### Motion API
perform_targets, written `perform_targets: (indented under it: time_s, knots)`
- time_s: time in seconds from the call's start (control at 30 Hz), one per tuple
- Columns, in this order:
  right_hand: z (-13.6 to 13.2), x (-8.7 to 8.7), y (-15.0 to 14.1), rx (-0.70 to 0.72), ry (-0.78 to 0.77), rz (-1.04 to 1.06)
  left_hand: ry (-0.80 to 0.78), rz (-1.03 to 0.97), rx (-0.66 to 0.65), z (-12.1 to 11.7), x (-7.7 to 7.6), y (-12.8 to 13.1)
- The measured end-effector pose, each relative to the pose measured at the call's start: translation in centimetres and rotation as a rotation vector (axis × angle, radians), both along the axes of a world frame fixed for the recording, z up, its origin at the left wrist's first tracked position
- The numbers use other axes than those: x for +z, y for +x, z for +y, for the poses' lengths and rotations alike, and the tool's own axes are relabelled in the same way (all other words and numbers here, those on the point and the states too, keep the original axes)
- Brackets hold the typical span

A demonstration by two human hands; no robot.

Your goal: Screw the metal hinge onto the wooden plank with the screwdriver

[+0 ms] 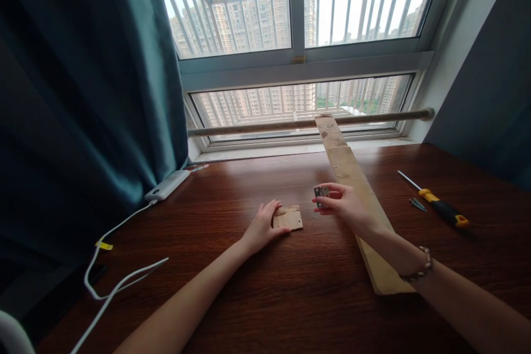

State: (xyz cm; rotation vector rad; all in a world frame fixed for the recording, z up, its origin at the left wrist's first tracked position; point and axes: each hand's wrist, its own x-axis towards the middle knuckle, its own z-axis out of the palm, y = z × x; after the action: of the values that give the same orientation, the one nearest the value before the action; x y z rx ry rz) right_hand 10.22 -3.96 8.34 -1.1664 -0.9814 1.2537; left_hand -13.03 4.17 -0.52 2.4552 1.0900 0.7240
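My left hand (pixel 265 224) grips the left side of a small flat piece of wood (pixel 292 218) lying on the dark wooden table, thumb at its near edge and fingers at its far edge. A dark hole shows near the wood's right side. To the right, my right hand (pixel 338 202) pinches a small metal hinge (pixel 321 197) between thumb and fingers, held up above the table. Under my right forearm, a long pale wooden board (pixel 357 177) runs across the table, its far end at the window.
A screwdriver (pixel 440 206) with a yellow and black handle lies at the right, beside several screws (pixel 417 204). On the left are a white power strip (pixel 168 185) and its white cable (pixel 108 287), near a blue curtain (pixel 136 66). A rail (pixel 265 128) crosses before the window.
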Motion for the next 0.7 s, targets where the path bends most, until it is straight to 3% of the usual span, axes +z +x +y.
perform_targets:
  time_s: [0.17,0.3,0.47,0.53,0.7]
  knots:
    - [0.0,-0.2,0.6,-0.013,0.022,-0.036,-0.01,-0.112,-0.081,-0.7,0.8,0.3]
    - [0.3,-1.3,0.0,-0.058,-0.002,-0.03,-0.024,-0.185,-0.078,-1.6,1.1,0.6]
    - [0.0,-1.8,-0.8,-0.016,0.007,0.1,-0.121,-0.333,-0.039,-1.5,0.7,0.9]
    - [-0.2,-1.6,-0.9,-0.005,0.014,0.15,-0.232,-0.426,-0.022,-1.2,0.7,1.0]
    - [-0.6,-0.8,-0.8,-0.034,0.042,0.172,-0.756,-0.764,-0.005,-1.8,1.7,1.8]
